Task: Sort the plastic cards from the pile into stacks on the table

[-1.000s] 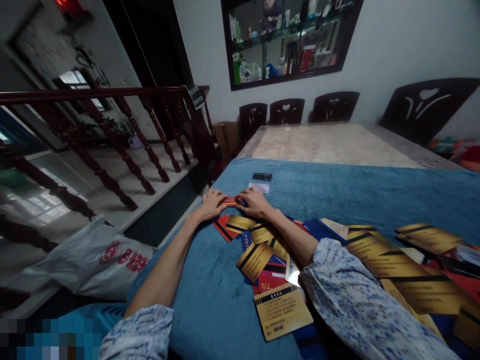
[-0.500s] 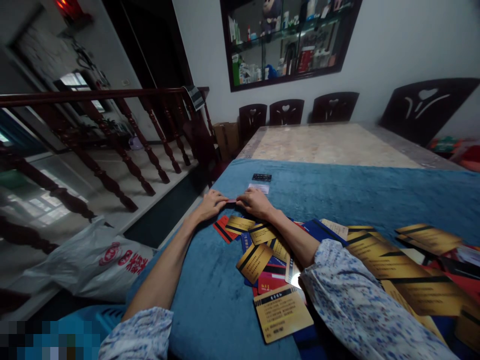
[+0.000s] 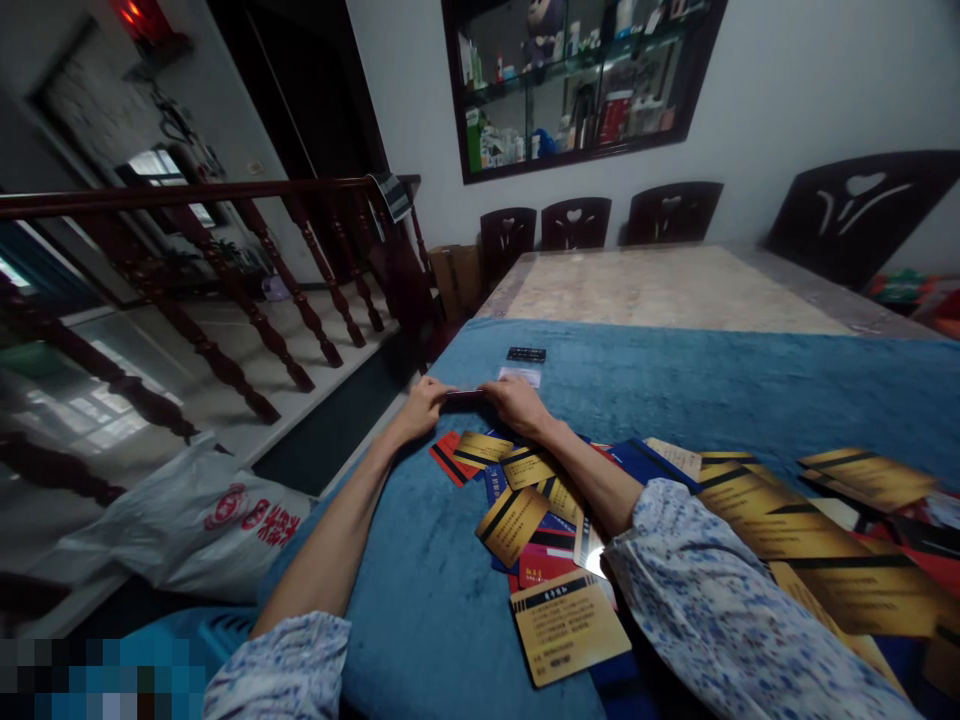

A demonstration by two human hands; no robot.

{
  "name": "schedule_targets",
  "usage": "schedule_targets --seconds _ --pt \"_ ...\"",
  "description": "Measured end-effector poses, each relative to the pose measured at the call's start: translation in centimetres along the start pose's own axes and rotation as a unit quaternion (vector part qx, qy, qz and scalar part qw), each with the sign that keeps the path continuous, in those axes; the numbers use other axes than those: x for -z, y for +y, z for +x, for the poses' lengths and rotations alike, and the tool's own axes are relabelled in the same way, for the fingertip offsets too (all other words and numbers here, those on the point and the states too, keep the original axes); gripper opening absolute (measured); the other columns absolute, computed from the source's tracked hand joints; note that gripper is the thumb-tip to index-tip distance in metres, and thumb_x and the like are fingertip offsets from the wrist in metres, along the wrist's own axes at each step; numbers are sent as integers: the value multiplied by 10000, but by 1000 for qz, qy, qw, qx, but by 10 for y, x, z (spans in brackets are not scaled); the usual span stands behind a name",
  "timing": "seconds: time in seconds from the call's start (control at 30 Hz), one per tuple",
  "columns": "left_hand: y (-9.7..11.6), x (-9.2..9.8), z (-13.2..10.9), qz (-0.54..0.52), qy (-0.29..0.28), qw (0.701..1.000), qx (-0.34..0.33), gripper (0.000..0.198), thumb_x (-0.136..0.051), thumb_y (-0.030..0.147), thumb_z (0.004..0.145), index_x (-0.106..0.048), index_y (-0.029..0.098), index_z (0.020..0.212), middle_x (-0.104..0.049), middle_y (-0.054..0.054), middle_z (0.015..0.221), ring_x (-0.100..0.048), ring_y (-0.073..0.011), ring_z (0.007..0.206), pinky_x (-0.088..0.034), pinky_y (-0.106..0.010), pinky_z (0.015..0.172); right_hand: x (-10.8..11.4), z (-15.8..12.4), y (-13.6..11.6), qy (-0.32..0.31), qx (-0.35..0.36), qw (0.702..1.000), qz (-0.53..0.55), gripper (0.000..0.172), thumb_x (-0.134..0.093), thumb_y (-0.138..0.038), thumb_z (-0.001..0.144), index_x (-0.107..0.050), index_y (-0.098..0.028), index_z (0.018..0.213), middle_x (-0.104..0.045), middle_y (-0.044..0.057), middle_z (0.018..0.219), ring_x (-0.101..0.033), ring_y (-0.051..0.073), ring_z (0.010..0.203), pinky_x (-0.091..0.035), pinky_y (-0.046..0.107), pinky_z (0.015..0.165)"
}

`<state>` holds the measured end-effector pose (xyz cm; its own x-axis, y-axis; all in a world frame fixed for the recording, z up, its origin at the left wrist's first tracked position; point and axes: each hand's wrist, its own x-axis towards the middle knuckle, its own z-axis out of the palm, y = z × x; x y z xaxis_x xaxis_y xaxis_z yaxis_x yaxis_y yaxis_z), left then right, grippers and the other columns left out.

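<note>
Between my two hands is a thin card (image 3: 464,392), seen nearly edge-on; whether it is one card or a small stack I cannot tell. My left hand (image 3: 423,408) pinches its left end and my right hand (image 3: 517,405) grips its right end. Just beyond my right hand lie a whitish card (image 3: 520,377) and a black card (image 3: 526,354). Nearer me, under and beside my right forearm, spreads a loose heap of cards: a red card (image 3: 454,458), a gold card (image 3: 512,525), and a larger-looking gold card (image 3: 571,625) at the front.
A blue cloth (image 3: 420,570) covers the near part of the table, with bare stone tabletop (image 3: 645,285) beyond. More gold cards (image 3: 810,560) lie at the right. A white plastic bag (image 3: 202,530) and wooden railing (image 3: 247,300) are at the left. Dark chairs (image 3: 577,225) line the wall.
Both hands have lifted slightly with the card, which now shows as a thinner edge with a wider stretch between my fingers. The cards on the cloth lie as before.
</note>
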<state>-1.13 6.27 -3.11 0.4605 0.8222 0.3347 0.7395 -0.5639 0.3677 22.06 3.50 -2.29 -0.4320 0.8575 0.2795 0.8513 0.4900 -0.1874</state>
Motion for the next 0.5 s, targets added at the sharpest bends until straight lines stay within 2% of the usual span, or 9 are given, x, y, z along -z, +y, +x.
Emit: schedule_targets --seconds 0.5 --pt "-1 -4 0 3 36 999 4 426 -497 68 863 -720 221 1193 -585 -65 1047 -600 -183 1008 -488 -363 1003 2 -4 -5 24 -7 1000 9 444 -475 -177 973 -554 -225 1407 -721 139 1075 -634 253 1016 -419 327 865"
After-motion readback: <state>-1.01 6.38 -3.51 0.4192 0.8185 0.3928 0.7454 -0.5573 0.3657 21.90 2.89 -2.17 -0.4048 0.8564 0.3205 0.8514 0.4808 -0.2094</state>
